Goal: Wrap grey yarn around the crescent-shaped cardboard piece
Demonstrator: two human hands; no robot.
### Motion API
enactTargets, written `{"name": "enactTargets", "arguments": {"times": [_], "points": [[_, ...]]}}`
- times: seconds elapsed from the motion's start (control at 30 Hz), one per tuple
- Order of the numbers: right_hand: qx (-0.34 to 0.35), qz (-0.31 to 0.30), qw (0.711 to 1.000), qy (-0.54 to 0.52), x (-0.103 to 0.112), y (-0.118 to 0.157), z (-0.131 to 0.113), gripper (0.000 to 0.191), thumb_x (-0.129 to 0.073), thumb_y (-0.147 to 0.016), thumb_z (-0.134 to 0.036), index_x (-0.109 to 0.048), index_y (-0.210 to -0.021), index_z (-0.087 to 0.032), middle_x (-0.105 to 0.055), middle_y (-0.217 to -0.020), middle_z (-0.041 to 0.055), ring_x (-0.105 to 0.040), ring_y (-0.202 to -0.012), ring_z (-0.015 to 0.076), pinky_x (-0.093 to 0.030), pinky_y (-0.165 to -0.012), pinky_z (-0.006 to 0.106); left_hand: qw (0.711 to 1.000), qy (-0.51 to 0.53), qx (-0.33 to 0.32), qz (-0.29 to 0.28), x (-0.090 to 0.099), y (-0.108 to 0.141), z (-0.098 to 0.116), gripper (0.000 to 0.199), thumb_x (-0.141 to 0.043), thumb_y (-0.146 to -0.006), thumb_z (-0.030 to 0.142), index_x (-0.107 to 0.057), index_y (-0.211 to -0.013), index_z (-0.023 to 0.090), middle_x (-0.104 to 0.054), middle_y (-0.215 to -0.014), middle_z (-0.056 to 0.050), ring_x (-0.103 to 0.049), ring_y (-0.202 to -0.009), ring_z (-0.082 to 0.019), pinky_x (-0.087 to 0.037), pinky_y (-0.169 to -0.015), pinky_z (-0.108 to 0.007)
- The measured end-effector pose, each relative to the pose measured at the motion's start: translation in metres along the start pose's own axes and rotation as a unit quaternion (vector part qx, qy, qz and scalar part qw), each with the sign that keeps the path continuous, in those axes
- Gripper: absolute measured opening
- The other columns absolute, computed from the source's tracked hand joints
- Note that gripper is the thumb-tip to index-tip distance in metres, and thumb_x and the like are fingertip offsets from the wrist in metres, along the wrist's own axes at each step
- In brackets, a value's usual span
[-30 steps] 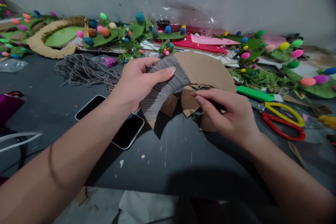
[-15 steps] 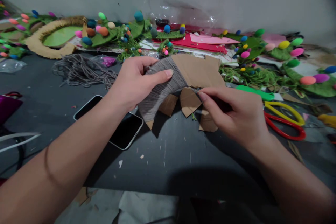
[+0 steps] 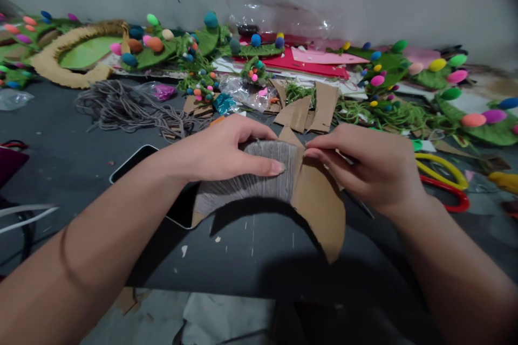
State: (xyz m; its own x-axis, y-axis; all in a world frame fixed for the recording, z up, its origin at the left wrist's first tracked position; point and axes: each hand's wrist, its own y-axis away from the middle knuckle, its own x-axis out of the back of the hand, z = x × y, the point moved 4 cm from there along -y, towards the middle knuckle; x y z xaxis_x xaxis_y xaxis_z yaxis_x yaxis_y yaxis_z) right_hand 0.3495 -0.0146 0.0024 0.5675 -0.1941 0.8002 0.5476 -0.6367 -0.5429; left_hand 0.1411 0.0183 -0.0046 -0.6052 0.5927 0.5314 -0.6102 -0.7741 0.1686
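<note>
Grey cord wraps roughly half the cardboard crescent, leaving the rest bare; left fingers grip it, right fingers apparently pinch cord.

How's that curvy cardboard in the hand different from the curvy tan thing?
The curvy cardboard is in the left hand, but the tan thing rests at the back left. The cardboard is partly wrapped in gray yarn; the tan thing shows none. The cardboard arches; the tan thing curls nearly into a ring. Both curve.
</note>
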Motion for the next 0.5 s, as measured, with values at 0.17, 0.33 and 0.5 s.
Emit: {"name": "enactTargets", "arguments": {"times": [0.17,0.33,0.5], "points": [[-0.006,-0.006,1.000,-0.023,0.0013,-0.0014,0.0040,0.012,-0.065,-0.093,-0.024,-0.073,-0.090,-0.016,-0.065,-0.072,0.0014,-0.054,-0.059,0.0093,-0.038,-0.057,0.024,0.995,0.054,-0.018,-0.086,-0.0087,0.0020,0.0057,0.031,-0.073,-0.084,0.045,-0.075,-0.108,0.026,-0.076,-0.097,0.003,-0.068,-0.078,-0.013,-0.049,-0.064,-0.018],[-0.012,-0.007,0.998,-0.053,0.0002,-0.0012,0.0057,0.012,-0.064,-0.094,-0.024,-0.072,-0.090,-0.016,-0.064,-0.071,-0.0001,-0.050,-0.056,0.0075,-0.038,-0.056,0.023,0.992,0.072,-0.032,-0.099,-0.0106,0.0028,0.0087,0.029,-0.074,-0.084,0.041,-0.075,-0.109,0.025,-0.076,-0.100,0.002,-0.069,-0.079,-0.013,-0.050,-0.065,-0.017],[-0.037,-0.010,0.996,-0.083,-0.0038,-0.0008,0.0056,0.011,-0.065,-0.093,-0.025,-0.071,-0.089,-0.016,-0.066,-0.073,0.0000,-0.056,-0.061,0.0090,-0.040,-0.058,0.023,0.990,0.084,-0.054,-0.103,-0.0083,0.0033,0.0082,0.027,-0.074,-0.085,0.037,-0.075,-0.108,0.024,-0.076,-0.097,0.001,-0.070,-0.080,-0.013,-0.051,-0.068,-0.017]]}}
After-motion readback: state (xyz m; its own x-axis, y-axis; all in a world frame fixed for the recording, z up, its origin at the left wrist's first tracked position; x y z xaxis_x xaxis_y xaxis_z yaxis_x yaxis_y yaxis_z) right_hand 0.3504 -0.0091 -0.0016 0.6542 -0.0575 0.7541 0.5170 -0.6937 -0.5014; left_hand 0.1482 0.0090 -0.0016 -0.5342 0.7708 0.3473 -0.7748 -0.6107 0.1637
